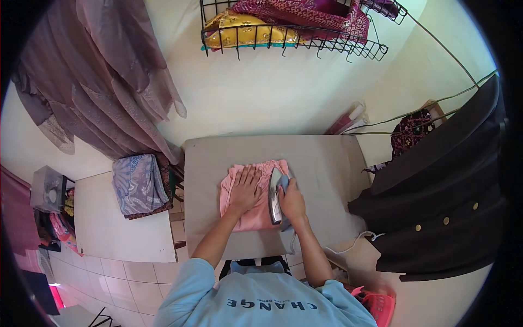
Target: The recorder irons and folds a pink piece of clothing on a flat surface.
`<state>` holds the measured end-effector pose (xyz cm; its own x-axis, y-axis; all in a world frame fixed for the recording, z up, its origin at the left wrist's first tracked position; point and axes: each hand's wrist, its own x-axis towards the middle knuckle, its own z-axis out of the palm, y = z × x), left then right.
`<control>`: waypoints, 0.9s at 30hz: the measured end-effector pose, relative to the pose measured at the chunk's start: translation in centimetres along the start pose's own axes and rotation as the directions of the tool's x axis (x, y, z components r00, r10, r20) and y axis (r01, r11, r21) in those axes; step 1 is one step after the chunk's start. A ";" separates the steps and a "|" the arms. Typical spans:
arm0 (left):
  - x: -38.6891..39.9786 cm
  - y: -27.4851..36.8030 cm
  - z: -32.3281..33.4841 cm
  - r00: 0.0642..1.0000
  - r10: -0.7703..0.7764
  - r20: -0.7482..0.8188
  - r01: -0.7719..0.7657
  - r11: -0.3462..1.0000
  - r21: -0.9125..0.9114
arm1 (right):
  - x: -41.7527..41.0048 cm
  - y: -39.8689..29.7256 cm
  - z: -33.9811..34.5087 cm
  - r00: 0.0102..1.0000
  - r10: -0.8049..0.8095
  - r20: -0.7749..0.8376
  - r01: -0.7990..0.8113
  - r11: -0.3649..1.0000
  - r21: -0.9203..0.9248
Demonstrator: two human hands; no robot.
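Note:
A pink garment (253, 218) with a gathered edge at its far side lies folded on the grey cloth-covered ironing table (331, 175). My left hand (245, 190) rests flat on the garment, fingers spread a little. On the garment's right side is a clothes iron (274, 200) with a shiny metal body and a blue-grey handle. My right hand (292, 200) is closed around that handle. The iron's tip points away from me. From its rear a pale cord (293, 243) hangs over the near edge of the table. The soleplate is hidden.
Folded patterned cloths (141, 184) lie on a white table (122, 237) at the left. A mauve garment (118, 81) hangs at the upper left, a black buttoned one (441, 196) at the right. Above is a black wire rack (294, 30) with fabrics. A pink basket (382, 304) stands low right.

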<state>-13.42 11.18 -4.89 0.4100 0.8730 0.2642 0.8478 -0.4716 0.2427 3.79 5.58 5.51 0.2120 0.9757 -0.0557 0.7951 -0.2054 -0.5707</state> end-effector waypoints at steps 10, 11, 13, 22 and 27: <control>0.7 -0.8 -3.5 0.999 -0.042 -0.008 0.042 0.999 -0.014 | -6.4 0.7 -0.8 0.994 0.044 0.101 -0.040 0.999 -0.037; 0.6 -0.7 -4.1 0.999 -0.037 -0.036 0.037 0.999 -0.011 | -6.8 0.5 -1.0 0.990 0.067 0.125 -0.062 0.997 -0.048; -1.0 -0.4 -4.8 1.000 -0.018 -0.022 0.017 0.999 -0.039 | -7.2 -0.5 -1.7 0.990 0.030 0.138 -0.020 0.997 -0.072; -5.3 -0.8 -2.2 0.993 -0.081 0.089 0.085 0.996 -0.036 | -1.2 -3.3 2.3 0.986 -0.158 0.049 0.160 0.987 -0.021; -4.9 -1.9 -1.7 0.998 -0.061 0.017 0.061 0.998 0.007 | -1.2 -3.4 2.9 0.987 -0.130 0.095 0.135 0.990 -0.044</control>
<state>-17.58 7.59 -5.03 0.3631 0.9021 0.2333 0.8733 -0.4168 0.2522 -0.82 5.34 5.19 0.0521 0.9969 -0.0585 0.8407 -0.0754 -0.5362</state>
